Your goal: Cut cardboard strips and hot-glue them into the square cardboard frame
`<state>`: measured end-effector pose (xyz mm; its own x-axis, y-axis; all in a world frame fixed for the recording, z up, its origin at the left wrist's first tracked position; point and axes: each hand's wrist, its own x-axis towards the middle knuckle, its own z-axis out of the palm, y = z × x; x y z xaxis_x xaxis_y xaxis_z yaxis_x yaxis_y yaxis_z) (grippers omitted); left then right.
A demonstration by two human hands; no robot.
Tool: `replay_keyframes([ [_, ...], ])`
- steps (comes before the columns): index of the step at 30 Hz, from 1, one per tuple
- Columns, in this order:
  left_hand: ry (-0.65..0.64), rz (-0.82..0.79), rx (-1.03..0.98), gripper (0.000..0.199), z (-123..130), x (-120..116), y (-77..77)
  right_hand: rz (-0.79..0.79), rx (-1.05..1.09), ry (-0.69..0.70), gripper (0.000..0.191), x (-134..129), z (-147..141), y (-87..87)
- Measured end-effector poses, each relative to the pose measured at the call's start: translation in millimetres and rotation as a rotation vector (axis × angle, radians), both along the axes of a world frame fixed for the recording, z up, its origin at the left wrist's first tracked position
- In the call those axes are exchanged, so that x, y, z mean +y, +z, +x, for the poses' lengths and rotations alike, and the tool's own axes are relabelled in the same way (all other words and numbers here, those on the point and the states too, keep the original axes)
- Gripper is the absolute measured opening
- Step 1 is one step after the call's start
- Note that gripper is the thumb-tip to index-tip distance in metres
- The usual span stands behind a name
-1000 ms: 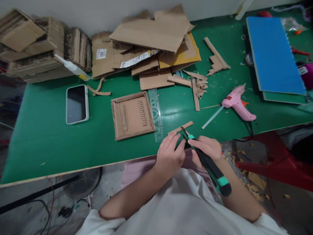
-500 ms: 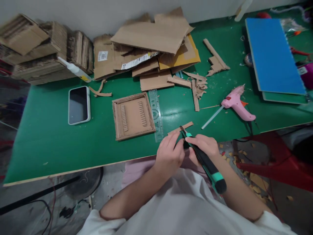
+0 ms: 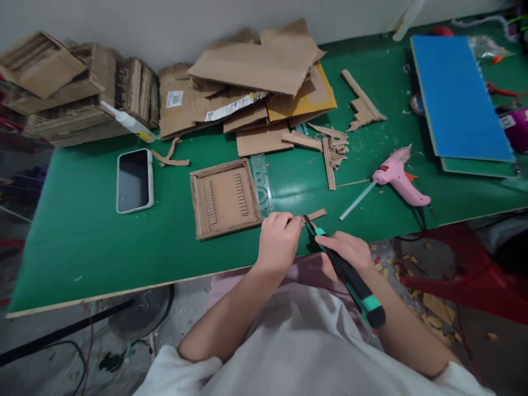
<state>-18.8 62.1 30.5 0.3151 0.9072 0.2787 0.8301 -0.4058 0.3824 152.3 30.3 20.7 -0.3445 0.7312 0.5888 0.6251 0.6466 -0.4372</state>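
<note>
In my right hand (image 3: 348, 250) is a black and green utility knife (image 3: 350, 280), its fingers wrapped round the handle and its blade pointing away from me. The blade tip rests at a narrow cardboard strip (image 3: 317, 215) near the table's front edge. My left hand (image 3: 278, 239) is closed over the strip's left end, which its fingers hide. Just left of that hand lies a shallow square cardboard tray (image 3: 225, 195) with two ridged strips inside. A clear plastic ruler (image 3: 263, 184) lies along the tray's right side, its near end hidden by my left hand.
A pink glue gun (image 3: 398, 176) with a glue stick lies to the right. Cardboard scraps (image 3: 256, 60) and stacked cardboard (image 3: 61, 99) stand at the back. A phone (image 3: 135, 180) and a white bottle (image 3: 132, 124) are on the left, a blue board (image 3: 462, 99) at the back right.
My left hand has shifted slightly left and away from me, its fingers now curled over the strip and the ruler's near end. The knife stays at the strip, almost unmoved.
</note>
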Motion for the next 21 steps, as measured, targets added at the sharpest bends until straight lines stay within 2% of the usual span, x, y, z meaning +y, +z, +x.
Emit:
replay_keyframes([
  [15,0.024,0.005,0.003,0.019,1.4,0.4,1.2,0.031,0.006,-0.005,0.034,-3.0,0.1,-1.2],
  [21,0.024,-0.014,-0.002,0.019,1.8,0.6,2.0,0.066,-0.028,-0.004,0.032,-1.4,-1.6,4.3],
])
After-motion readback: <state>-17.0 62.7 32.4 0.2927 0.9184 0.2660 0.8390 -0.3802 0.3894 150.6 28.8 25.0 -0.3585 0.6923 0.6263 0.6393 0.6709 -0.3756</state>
